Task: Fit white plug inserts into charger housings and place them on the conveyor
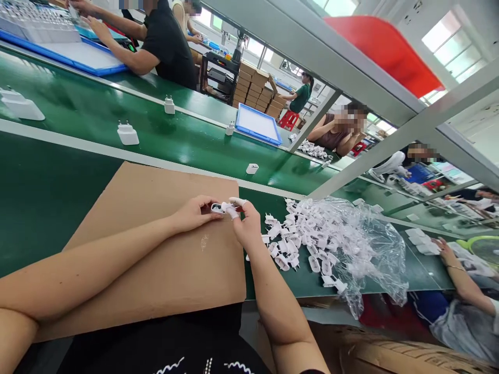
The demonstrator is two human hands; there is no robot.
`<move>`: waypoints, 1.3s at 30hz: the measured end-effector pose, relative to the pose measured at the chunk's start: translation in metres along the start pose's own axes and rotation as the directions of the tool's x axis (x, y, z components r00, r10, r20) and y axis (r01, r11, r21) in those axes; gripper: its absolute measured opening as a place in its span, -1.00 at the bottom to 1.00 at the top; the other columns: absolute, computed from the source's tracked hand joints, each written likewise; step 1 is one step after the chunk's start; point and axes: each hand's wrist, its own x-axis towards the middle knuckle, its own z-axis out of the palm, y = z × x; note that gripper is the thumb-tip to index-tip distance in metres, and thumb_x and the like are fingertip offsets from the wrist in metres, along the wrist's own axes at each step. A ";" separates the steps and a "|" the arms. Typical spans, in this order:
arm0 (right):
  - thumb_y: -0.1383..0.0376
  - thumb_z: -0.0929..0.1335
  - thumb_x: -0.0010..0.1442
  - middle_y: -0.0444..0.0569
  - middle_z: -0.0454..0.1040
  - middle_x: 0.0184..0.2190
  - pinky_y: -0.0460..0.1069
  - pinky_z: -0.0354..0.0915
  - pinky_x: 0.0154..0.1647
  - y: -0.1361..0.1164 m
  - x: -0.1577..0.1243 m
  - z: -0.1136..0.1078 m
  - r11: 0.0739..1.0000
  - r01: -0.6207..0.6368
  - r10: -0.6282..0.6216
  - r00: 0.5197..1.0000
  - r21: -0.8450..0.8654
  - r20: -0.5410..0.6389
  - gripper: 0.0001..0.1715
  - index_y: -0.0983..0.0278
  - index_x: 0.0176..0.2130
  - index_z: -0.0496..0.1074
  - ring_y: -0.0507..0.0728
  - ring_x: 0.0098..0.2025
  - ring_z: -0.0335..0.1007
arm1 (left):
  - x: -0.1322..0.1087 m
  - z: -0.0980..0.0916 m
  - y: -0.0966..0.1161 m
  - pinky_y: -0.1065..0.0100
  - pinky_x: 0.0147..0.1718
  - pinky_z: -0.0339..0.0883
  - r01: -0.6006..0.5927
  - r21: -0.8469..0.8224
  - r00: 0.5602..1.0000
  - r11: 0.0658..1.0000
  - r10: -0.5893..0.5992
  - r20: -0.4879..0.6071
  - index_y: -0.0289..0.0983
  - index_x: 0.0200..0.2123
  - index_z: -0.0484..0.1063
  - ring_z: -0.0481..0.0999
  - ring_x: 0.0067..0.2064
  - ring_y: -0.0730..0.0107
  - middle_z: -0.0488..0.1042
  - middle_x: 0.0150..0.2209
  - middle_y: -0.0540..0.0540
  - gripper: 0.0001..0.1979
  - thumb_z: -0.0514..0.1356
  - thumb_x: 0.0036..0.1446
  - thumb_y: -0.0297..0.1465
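Over the cardboard sheet (pixel 167 254), my left hand (pixel 195 214) pinches a white charger housing (pixel 216 209) whose open end faces right, with something inside it. My right hand (pixel 248 223) meets it from the right, with white covers on the fingertips. Those fingers are closed on a small white plug part (pixel 225 206) at the housing's open end; how far the two are joined I cannot make out. Just right of my right hand lies a heap of white plug parts (pixel 288 234), several showing pins.
A clear plastic bag (pixel 384 249) spreads over the heap's right side. Beyond the cardboard, white chargers (pixel 128 134) stand spaced along the green conveyor belt (pixel 156 140). A metal post (pixel 323 174) rises behind the heap. Co-workers sit opposite; a co-worker's hand (pixel 446 252) is at right.
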 end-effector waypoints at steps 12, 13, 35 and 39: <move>0.56 0.26 0.19 0.03 0.49 -0.17 0.05 0.32 -0.07 -0.024 0.021 0.017 0.784 0.295 -0.128 0.938 -0.546 0.322 -0.52 0.24 0.02 0.48 0.21 -0.11 0.30 | 0.004 -0.004 -0.007 0.23 -0.14 0.39 -0.063 -0.052 0.998 0.997 0.063 -0.007 -0.18 -0.08 0.57 0.54 -0.12 0.16 0.59 -0.13 -0.07 -0.58 0.32 0.14 -0.01; 0.57 0.26 0.17 0.03 0.49 -0.18 0.05 0.31 -0.09 -0.025 0.022 0.018 0.762 0.307 -0.124 0.933 -0.571 0.337 -0.52 0.25 0.00 0.48 0.22 -0.12 0.30 | 0.004 -0.003 -0.007 0.23 -0.13 0.39 -0.079 -0.034 0.997 0.996 0.078 -0.016 -0.18 -0.07 0.56 0.53 -0.12 0.17 0.58 -0.13 -0.07 -0.60 0.32 0.16 -0.04; 0.06 0.47 0.17 0.21 0.48 0.04 0.27 0.12 0.17 0.003 0.011 -0.080 0.293 -0.461 0.509 0.817 -0.838 -0.271 -0.45 0.29 0.05 0.47 0.43 0.16 0.34 | 0.101 -0.077 -0.021 0.24 -0.14 0.37 0.348 0.245 0.883 0.905 -0.228 -0.410 -0.21 0.01 0.54 0.56 -0.06 0.04 0.61 -0.06 -0.12 -0.52 0.28 0.09 -0.08; 0.33 0.41 0.16 0.16 0.52 -0.03 0.27 0.12 0.14 0.020 0.011 -0.080 0.270 -0.432 0.519 0.818 -0.861 -0.248 -0.63 0.26 0.00 0.52 0.40 0.10 0.39 | 0.134 -0.116 -0.040 0.21 -0.10 0.36 0.455 0.278 0.812 0.846 -0.266 -0.520 -0.28 0.01 0.53 0.53 0.00 -0.03 0.58 0.00 -0.22 -0.50 0.29 0.08 -0.10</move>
